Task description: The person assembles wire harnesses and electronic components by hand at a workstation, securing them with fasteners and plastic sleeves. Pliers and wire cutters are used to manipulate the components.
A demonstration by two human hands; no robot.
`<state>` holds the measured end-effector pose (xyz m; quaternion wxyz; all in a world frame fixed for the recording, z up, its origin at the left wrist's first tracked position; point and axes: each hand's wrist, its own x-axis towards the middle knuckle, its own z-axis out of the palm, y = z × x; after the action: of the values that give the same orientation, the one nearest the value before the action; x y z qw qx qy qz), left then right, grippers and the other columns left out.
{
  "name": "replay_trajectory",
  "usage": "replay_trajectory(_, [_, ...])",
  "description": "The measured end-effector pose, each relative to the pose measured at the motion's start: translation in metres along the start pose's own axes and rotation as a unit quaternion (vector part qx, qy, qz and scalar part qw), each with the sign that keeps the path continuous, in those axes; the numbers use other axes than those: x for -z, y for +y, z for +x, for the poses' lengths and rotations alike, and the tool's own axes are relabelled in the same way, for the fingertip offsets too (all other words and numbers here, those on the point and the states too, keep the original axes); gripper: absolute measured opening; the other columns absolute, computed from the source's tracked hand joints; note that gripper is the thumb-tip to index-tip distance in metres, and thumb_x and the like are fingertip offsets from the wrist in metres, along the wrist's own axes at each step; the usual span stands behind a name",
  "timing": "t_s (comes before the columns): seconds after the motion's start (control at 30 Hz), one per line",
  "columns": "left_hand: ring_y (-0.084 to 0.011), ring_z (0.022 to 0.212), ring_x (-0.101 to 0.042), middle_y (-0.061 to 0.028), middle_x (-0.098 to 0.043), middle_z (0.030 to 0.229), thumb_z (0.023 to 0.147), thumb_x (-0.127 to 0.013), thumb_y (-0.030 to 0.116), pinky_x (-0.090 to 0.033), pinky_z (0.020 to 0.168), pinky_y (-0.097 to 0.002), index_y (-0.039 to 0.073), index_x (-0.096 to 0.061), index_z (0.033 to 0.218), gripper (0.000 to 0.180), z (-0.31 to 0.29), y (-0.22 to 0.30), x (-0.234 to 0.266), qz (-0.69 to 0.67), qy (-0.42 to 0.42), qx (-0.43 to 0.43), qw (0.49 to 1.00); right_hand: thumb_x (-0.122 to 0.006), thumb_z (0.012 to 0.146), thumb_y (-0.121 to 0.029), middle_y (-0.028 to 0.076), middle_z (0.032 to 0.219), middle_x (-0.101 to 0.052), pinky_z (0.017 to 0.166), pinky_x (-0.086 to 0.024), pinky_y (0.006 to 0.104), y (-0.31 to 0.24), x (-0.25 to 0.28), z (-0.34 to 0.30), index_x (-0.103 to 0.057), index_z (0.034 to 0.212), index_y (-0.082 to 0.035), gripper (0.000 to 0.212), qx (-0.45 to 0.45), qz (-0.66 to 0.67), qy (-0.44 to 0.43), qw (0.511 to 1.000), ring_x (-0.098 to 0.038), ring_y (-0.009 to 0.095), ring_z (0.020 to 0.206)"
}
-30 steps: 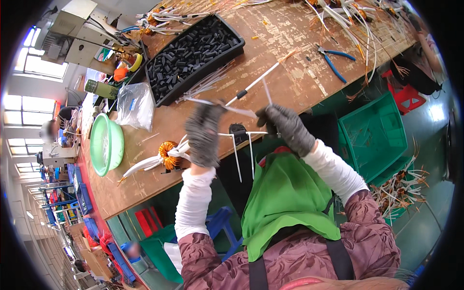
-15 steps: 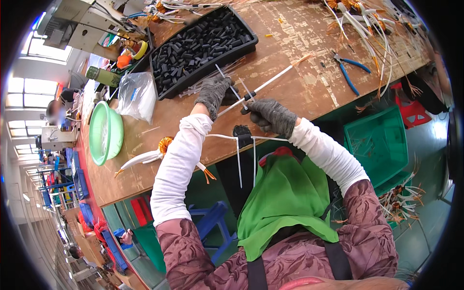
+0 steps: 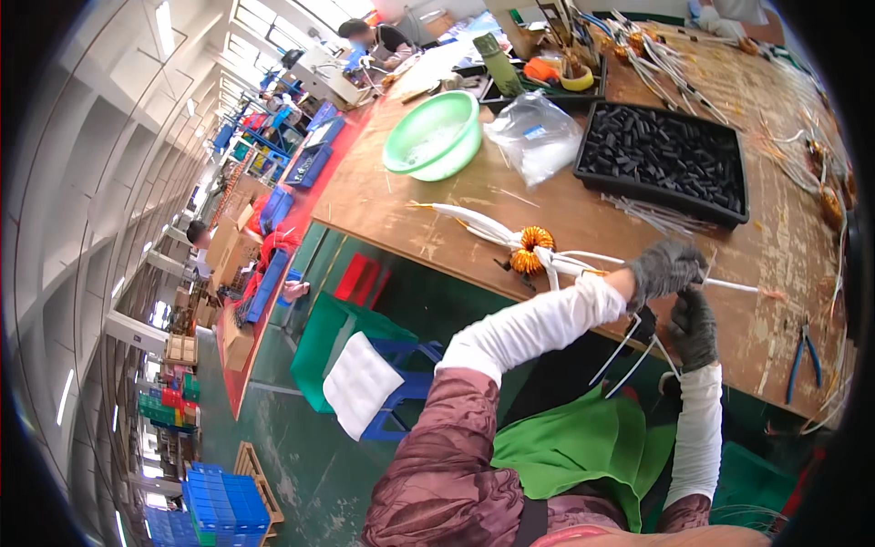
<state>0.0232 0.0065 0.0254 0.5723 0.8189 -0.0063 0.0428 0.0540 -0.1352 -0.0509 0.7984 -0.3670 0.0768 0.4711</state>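
Find the right hand (image 3: 693,330) just beneath the left one at six o'clock, with fingertips hidden: impossible to tell wide from narrow. See the left hand (image 3: 667,270) curled narrow on the white wire (image 3: 734,285), with a thin white strip (image 3: 710,264) poking up beside its fingers. Trace the wire toward three o'clock, to a frayed copper end (image 3: 773,294). Brace it firmly, draw the strip straight, avoid kinking. Note the copper-wound coil (image 3: 531,251) at nine o'clock, blue-handled pliers (image 3: 804,337) at four, black tray (image 3: 670,200) at twelve.
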Motion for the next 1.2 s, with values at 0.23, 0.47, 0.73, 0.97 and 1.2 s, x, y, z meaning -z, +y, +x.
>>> replay_trajectory(0.23, [-0.0155,0.076,-0.061,-0.011,-0.065,0.082,0.076,-0.06,0.005,-0.047,0.073,-0.0287,0.001,-0.065,0.089,0.014,-0.024,-0.003,0.001,-0.097,0.078,0.019,0.992,-0.052,0.087,-0.029,-0.007,0.063,-0.048,0.036,-0.026,0.0169,0.01,0.001,0.005,-0.057,0.092,-0.013,0.018,0.116,-0.149,-0.011,0.982,-0.037,0.003,0.044])
replay_trajectory(0.47, [-0.0229,0.076,-0.062,-0.0117,-0.065,0.083,0.075,-0.062,0.006,-0.048,0.07,-0.0314,0.003,-0.066,0.088,0.014,-0.007,-0.03,-0.006,0.122,0.311,-0.116,0.935,-0.054,0.086,-0.025,-0.002,0.071,-0.053,0.034,-0.026,0.0168,0.002,-0.013,-0.001,-0.055,0.095,-0.008,0.019,-0.011,0.027,-0.034,0.999,-0.037,0.003,0.045])
replay_trajectory(0.73, [-0.0246,0.075,-0.061,-0.0111,-0.065,0.081,0.073,-0.064,0.007,-0.047,0.071,-0.0334,0.003,-0.066,0.084,0.011,-0.013,-0.032,-0.008,0.068,0.327,-0.109,0.936,-0.05,0.09,-0.02,0.001,0.078,-0.054,0.032,-0.024,0.0166,0.005,0.0,0.003,-0.053,0.096,-0.007,0.015,-0.005,0.116,-0.111,0.987,-0.033,0.004,0.044])
replay_trajectory(0.97, [-0.028,0.072,-0.058,-0.0112,-0.063,0.076,0.069,-0.064,0.007,-0.044,0.068,-0.0371,0.006,-0.066,0.078,0.009,-0.022,-0.027,-0.018,0.161,0.299,-0.167,0.925,-0.05,0.09,-0.021,-0.002,0.072,-0.051,0.031,-0.022,0.0155,0.022,0.013,0.018,-0.053,0.095,-0.007,0.015,0.042,0.063,-0.074,0.994,-0.033,0.002,0.044])
replay_trajectory(1.2, [-0.0288,0.071,-0.054,-0.011,-0.06,0.07,0.068,-0.063,0.008,-0.042,0.068,-0.0389,0.009,-0.066,0.077,0.009,-0.023,-0.026,-0.013,0.125,0.26,-0.161,0.944,-0.056,0.087,-0.022,-0.008,0.063,-0.045,0.035,-0.021,0.0147,0.006,-0.027,-0.016,-0.056,0.092,-0.008,0.015,0.065,-0.019,-0.008,0.998,-0.031,0.0,0.041])
